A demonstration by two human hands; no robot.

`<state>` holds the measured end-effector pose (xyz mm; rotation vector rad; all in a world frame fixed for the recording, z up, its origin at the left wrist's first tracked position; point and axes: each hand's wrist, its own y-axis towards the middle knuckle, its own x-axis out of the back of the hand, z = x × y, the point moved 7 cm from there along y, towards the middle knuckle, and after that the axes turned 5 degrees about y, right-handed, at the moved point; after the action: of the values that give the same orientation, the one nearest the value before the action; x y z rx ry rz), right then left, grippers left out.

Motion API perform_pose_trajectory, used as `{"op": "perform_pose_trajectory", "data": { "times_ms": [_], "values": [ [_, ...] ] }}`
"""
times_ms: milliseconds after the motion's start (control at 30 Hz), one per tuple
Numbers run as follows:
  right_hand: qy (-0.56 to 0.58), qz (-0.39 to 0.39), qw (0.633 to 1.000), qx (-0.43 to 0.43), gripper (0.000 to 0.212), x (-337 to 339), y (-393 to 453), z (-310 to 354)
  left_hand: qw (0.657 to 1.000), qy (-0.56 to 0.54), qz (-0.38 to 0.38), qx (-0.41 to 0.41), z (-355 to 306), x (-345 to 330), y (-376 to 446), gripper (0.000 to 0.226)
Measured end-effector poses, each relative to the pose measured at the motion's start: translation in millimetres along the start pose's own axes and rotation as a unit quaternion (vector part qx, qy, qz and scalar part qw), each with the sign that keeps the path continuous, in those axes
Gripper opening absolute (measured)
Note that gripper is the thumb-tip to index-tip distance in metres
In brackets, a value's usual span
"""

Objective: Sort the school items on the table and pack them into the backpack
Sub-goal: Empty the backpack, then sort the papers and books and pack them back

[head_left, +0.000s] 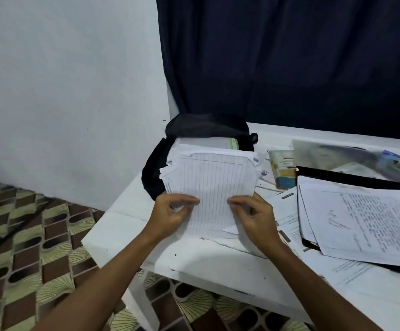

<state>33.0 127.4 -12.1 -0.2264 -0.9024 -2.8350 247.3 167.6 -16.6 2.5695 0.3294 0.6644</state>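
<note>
While both hands pinch the near edge of a lined paper stack (214,177), left hand (170,215) and right hand (254,216) sit close together. Its far end lies in the open black backpack (153,168) beyond them on the white table (194,259). More papers (361,220) lie right of the right hand.

2 bare forearms reach in from the lower edge, with no sleeves covering them up to where the view ends. The left hand (170,215) and the right hand (251,217) are bare too, fingernails cut short.
</note>
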Motion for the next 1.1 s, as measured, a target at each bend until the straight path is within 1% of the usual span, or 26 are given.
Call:
{"op": "perform_pose_trajectory", "data": {
  "times_ms": [167, 233, 300, 367, 467, 533, 567, 600, 667, 700, 733, 833, 867, 967, 1033, 1100],
  "values": [
    [0.019, 0.056, 0.994, -0.089, 0.032, -3.9, -8.1, -18.6, 0.998, -0.013, 0.024, 0.048, 18.9, -6.0, -9.8, 0.031],
    [-0.005, 0.072, 0.993, -0.097, 0.029, -8.0, -11.2, -22.7, 0.998, -0.021, 0.026, 0.061, 26.3, -10.1, -15.4, 0.036],
    [-0.015, 0.058, 0.994, -0.088, 0.029, -8.5, -11.6, -21.6, 0.998, -0.009, 0.009, 0.054, 28.5, -11.8, -16.9, 0.033],
    [-0.007, 0.023, 0.998, -0.057, 0.029, -3.7, -7.6, -16.0, 0.999, 0.009, -0.018, 0.033, 23.0, -10.0, -13.5, 0.031],
    [-0.026, -0.013, 0.999, 0.026, 0.014, 2.6, 0.1, -2.7, 0.998, 0.022, -0.058, -0.012, 7.1, -4.1, -4.4, 0.019],
    [-0.046, -0.021, 0.998, 0.042, 0.013, 4.5, -0.4, -7.0, 0.998, 0.022, -0.054, -0.02, 8.1, -6.3, -2.9, 0.011],
    [-0.056, -0.015, 0.998, 0.037, 0.013, 3.2, -3.1, -13.3, 0.999, 0.023, -0.043, -0.014, 13.7, -9.3, -5.2, 0.012],
    [-0.071, -0.005, 0.997, 0.027, 0.013, 1.3, -7.1, -21.4, 0.999, 0.027, -0.028, -0.001, 19.8, -13.7, -9.4, 0.018],
    [-0.092, 0.01, 0.996, 0.011, 0.017, -3.2, -14.4, -35.3, 0.999, 0.04, -0.01, 0.015, 30.6, -21.4, -18.3, 0.038],
    [-0.091, 0.009, 0.996, 0.006, 0.018, -4.1, -16.4, -38.7, 0.999, 0.044, -0.011, 0.017, 33.0, -23.6, -20.6, 0.043],
    [-0.087, 0.003, 0.996, 0.003, 0.018, -4.7, -16.5, -39.5, 0.998, 0.05, -0.016, 0.018, 32.7, -23.8, -20.9, 0.042],
    [-0.071, -0.011, 0.997, -0.003, 0.018, -6.0, -11.7, -37.5, 0.998, 0.057, -0.035, 0.005, 31.4, -22.5, -15.6, 0.025],
    [-0.075, -0.006, 0.997, -0.006, 0.019, -7.9, -12.0, -38.4, 0.997, 0.064, -0.03, 0.008, 32.8, -23.8, -15.1, 0.025],
    [-0.083, 0.028, 0.996, -0.024, 0.02, -14.1, -15.0, -44.6, 0.996, 0.083, -0.012, 0.022, 39.2, -30.8, -14.9, 0.042],
    [-0.067, 0.024, 0.997, -0.036, 0.022, -9.2, -12.6, -44.0, 0.997, 0.078, -0.011, 0.014, 30.4, -32.8, -5.3, 0.043],
    [-0.05, 0.011, 0.998, -0.044, 0.027, 7.7, -4.1, -35.1, 0.998, 0.053, 0.016, 0.011, 17.7, -40.2, 14.4, 0.042]
  ]
}}
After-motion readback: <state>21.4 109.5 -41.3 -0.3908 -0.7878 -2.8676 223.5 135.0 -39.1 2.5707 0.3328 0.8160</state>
